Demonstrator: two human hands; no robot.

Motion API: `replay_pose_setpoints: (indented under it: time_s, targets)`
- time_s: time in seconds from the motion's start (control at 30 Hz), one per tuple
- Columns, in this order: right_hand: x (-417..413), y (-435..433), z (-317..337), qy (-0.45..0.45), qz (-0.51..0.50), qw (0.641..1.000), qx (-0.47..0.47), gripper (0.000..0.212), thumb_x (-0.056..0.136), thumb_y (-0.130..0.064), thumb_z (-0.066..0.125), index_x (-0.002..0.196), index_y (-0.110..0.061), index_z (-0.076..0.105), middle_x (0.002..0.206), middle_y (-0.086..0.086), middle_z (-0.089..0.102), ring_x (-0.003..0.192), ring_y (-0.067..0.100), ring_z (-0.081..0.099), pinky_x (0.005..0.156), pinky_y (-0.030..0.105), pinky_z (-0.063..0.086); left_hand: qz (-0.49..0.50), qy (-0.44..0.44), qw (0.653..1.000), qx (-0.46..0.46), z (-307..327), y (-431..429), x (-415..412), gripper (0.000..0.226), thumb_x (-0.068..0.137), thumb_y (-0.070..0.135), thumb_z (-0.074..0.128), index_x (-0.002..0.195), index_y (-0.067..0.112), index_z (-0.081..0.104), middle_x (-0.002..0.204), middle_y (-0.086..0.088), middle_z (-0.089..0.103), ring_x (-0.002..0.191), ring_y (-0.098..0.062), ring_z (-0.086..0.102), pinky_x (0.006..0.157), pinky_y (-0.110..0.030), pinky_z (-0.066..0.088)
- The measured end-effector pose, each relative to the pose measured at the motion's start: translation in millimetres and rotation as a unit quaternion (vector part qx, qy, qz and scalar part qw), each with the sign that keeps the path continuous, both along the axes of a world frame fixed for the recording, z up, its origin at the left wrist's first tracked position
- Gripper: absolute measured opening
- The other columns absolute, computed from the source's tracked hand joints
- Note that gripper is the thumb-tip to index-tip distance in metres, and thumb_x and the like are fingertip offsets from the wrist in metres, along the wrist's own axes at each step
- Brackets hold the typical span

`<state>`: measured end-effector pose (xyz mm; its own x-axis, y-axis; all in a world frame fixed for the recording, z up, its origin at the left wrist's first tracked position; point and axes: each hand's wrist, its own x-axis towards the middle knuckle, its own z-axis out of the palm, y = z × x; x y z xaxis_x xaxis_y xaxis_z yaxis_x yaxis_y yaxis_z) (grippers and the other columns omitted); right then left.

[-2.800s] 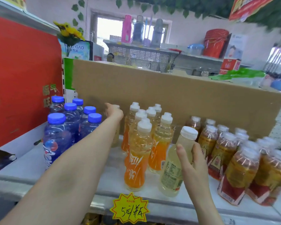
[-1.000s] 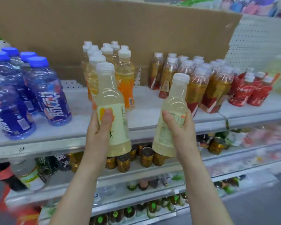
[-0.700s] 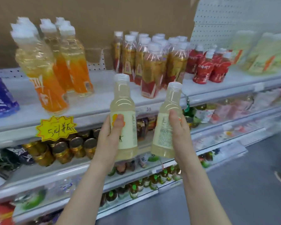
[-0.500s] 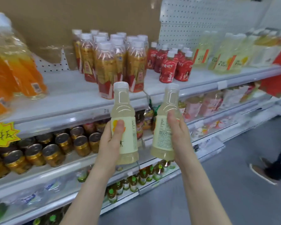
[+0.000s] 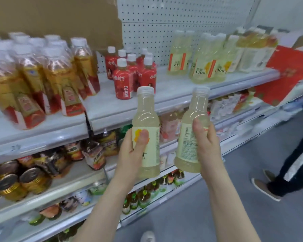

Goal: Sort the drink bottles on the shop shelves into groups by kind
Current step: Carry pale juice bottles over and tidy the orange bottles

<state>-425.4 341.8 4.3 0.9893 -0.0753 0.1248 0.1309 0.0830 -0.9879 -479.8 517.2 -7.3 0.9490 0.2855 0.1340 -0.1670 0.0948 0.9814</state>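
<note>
Pale yellow drink in both hands, centre frame! The left hand wraps a bottle, thumb across the label, holding it upright. The right hand grips a matching second bottle, tilted slightly, just beside the first. Both hang in front of the shelf. On that shelf: amber bottles at upper left, red juice bottles in the middle, more pale yellow bottles at upper right. Cans sit lower left. Someone's leg stands at the right edge.
</note>
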Motion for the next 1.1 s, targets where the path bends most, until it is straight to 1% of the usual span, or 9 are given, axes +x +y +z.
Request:
replay_pose_setpoints:
  time_s: [0.2, 0.33, 0.47, 0.57, 0.63, 0.7, 0.77, 0.9, 1.1]
  targets:
    - [96.5, -47.7, 8.1, -0.028, -0.015, 1.000, -0.001, 0.038, 0.088, -0.055, 0.062, 0.121, -0.036, 0.061, 0.101, -0.007, 0.073, 0.093, 0.016, 0.072, 0.079, 0.038, 0.055, -0.010, -0.029, 0.999, 0.013, 8.7, -43.7, 100.3, 0.039, 0.087, 0.064, 0.057, 0.108, 0.031, 0.061, 0.091, 0.011, 0.071, 0.084, -0.009, 0.068, 0.071, -0.030, 0.052]
    - [163.2, -79.0, 23.6, -0.051, -0.030, 0.998, -0.026, 0.032, 0.081, -0.061, 0.064, 0.108, -0.044, 0.063, 0.098, -0.011, 0.071, 0.094, 0.017, 0.070, 0.090, 0.050, 0.056, -0.004, -0.044, 0.999, 0.012, 31.5, -74.3, 181.5, 0.031, 0.089, 0.054, 0.060, 0.112, 0.033, 0.058, 0.094, 0.011, 0.070, 0.085, -0.007, 0.068, 0.071, -0.031, 0.055]
    - [220.9, -111.8, 36.9, -0.076, -0.049, 0.995, -0.032, 0.038, 0.081, -0.061, 0.066, 0.113, -0.043, 0.062, 0.109, -0.008, 0.071, 0.104, 0.020, 0.069, 0.097, 0.057, 0.053, 0.036, -0.068, 0.996, 0.036, 53.9, -92.1, 259.9, 0.039, 0.082, 0.050, 0.065, 0.117, 0.036, 0.057, 0.105, 0.011, 0.069, 0.096, -0.009, 0.066, 0.086, -0.038, 0.055]
    - [263.6, -131.9, 47.3, -0.089, -0.060, 0.994, -0.033, 0.033, 0.082, -0.060, 0.066, 0.111, -0.047, 0.060, 0.109, -0.014, 0.071, 0.105, 0.014, 0.069, 0.098, 0.052, 0.053, 0.073, -0.060, 0.995, 0.036, 60.5, -97.9, 312.0, 0.045, 0.079, 0.044, 0.069, 0.119, 0.028, 0.056, 0.109, 0.006, 0.070, 0.099, -0.014, 0.068, 0.091, -0.046, 0.055]
    - [292.9, -142.5, 54.0, -0.114, -0.061, 0.991, -0.044, 0.033, 0.086, -0.056, 0.066, 0.117, -0.049, 0.055, 0.109, -0.024, 0.069, 0.106, 0.002, 0.065, 0.095, 0.038, 0.052, 0.091, -0.057, 0.994, 0.032, 59.2, -100.7, 342.0, 0.039, 0.081, 0.038, 0.073, 0.115, 0.032, 0.054, 0.112, 0.005, 0.070, 0.102, -0.017, 0.068, 0.091, -0.047, 0.056]
    - [321.1, -150.3, 62.6, -0.134, -0.045, 0.988, -0.063, 0.045, 0.085, -0.056, 0.067, 0.125, -0.046, 0.050, 0.110, -0.030, 0.065, 0.106, -0.009, 0.061, 0.092, 0.028, 0.049, 0.117, -0.055, 0.991, 0.036, 57.0, -106.7, 365.3, 0.037, 0.087, 0.028, 0.074, 0.116, 0.031, 0.051, 0.114, 0.005, 0.068, 0.103, -0.016, 0.067, 0.090, -0.043, 0.056]
    - [347.6, -155.9, 70.4, -0.146, -0.032, 0.983, -0.102, 0.055, 0.082, -0.057, 0.073, 0.128, -0.047, 0.044, 0.116, -0.026, 0.063, 0.107, -0.010, 0.060, 0.095, 0.031, 0.051, 0.143, -0.045, 0.987, 0.054, 54.3, -116.8, 383.6, 0.042, 0.088, 0.023, 0.073, 0.122, 0.026, 0.048, 0.114, 0.007, 0.066, 0.103, -0.015, 0.066, 0.081, -0.030, 0.057]
    - [389.6, -160.0, 77.6, -0.196, -0.014, 0.962, -0.191, 0.055, 0.071, -0.068, 0.069, 0.117, -0.059, 0.041, 0.120, -0.018, 0.062, 0.117, 0.021, 0.058, 0.098, 0.048, 0.049, 0.165, -0.037, 0.981, 0.097, 51.1, -137.1, 409.5, 0.050, 0.089, 0.021, 0.071, 0.131, 0.022, 0.045, 0.116, 0.006, 0.064, 0.101, -0.013, 0.065, 0.070, -0.014, 0.052]
    - [414.6, -155.6, 71.4, -0.241, 0.031, 0.939, -0.245, 0.067, 0.073, -0.068, 0.067, 0.129, -0.047, 0.038, 0.117, -0.010, 0.065, 0.104, 0.023, 0.063, 0.086, 0.048, 0.055, 0.208, -0.024, 0.968, 0.135, 50.3, -140.4, 432.5, 0.051, 0.085, 0.026, 0.075, 0.126, 0.035, 0.045, 0.122, 0.004, 0.064, 0.108, -0.018, 0.065, 0.094, -0.046, 0.053]
